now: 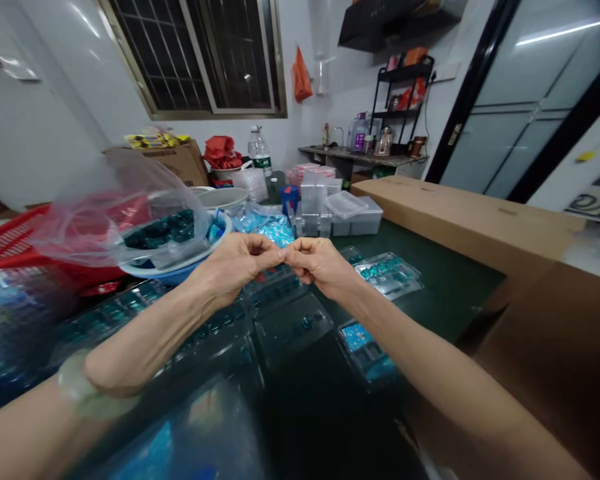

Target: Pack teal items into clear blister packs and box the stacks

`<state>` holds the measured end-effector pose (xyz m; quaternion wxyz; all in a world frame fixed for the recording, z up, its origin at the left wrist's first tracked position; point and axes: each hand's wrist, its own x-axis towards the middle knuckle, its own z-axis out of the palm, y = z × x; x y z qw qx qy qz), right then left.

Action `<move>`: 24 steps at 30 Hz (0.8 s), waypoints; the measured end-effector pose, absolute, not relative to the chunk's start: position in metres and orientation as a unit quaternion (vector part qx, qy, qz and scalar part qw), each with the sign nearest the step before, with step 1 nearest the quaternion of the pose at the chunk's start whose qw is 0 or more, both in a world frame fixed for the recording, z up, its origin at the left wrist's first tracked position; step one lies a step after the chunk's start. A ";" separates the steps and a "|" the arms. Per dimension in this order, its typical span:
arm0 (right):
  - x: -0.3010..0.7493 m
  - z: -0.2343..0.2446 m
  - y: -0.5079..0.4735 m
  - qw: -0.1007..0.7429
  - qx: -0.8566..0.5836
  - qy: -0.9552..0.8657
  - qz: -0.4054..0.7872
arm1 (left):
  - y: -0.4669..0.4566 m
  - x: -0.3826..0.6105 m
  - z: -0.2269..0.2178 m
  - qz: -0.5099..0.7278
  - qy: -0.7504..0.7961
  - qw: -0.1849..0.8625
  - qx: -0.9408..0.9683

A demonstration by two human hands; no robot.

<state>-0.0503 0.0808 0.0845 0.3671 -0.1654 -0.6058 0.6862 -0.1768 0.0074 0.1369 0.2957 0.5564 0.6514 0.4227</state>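
Pinching in tight above the dark green tabletop [420,250], the person's left hand [230,267] and right hand [320,263] meet fingertip to fingertip, both closed up in a small, careful clench. Is anything caught between them? Can't tell from this view: if something is there, it's too small or too hidden to make out, so its place can only be judged as right at that meeting point. Just beside the right hand sit clear plastic blister trays [387,273] with small teal pieces in their pockets, and more clear trays spread beneath both forearms. Over on the left, a round blue plastic basin [173,270] holds dark teal pieces, half under a crumpled clear plastic bag [115,213]. This looks like fine fingertip work, and at this point it calls for small, steady finger control rather than any broad arm movement.
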 end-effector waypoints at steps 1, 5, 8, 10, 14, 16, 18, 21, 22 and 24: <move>-0.040 0.081 0.081 0.365 -0.168 -0.602 0.690 | 0.011 -0.171 0.134 0.418 0.649 0.309 0.556; -0.008 0.067 0.084 0.382 -0.206 -0.570 0.697 | 0.028 -0.150 0.124 0.395 0.624 0.394 0.548; 0.006 0.061 0.089 0.394 -0.225 -0.555 0.698 | 0.035 -0.141 0.118 0.370 0.605 0.505 0.492; 0.011 0.059 0.092 0.399 -0.237 -0.566 0.681 | 0.036 -0.138 0.115 0.353 0.599 0.539 0.475; 0.013 0.062 0.093 0.401 -0.250 -0.595 0.650 | 0.031 -0.137 0.110 0.368 0.595 0.541 0.467; 0.012 0.064 0.090 0.394 -0.251 -0.607 0.643 | 0.027 -0.137 0.107 0.392 0.587 0.560 0.434; 0.010 0.066 0.085 0.378 -0.253 -0.622 0.637 | 0.022 -0.138 0.103 0.409 0.579 0.573 0.411; 0.008 0.070 0.078 0.366 -0.256 -0.642 0.623 | 0.017 -0.141 0.103 0.424 0.574 0.566 0.413; 0.008 0.072 0.076 0.366 -0.256 -0.646 0.619 | 0.015 -0.143 0.105 0.428 0.571 0.564 0.415; 0.008 0.075 0.073 0.365 -0.258 -0.651 0.614 | 0.012 -0.145 0.109 0.428 0.562 0.575 0.413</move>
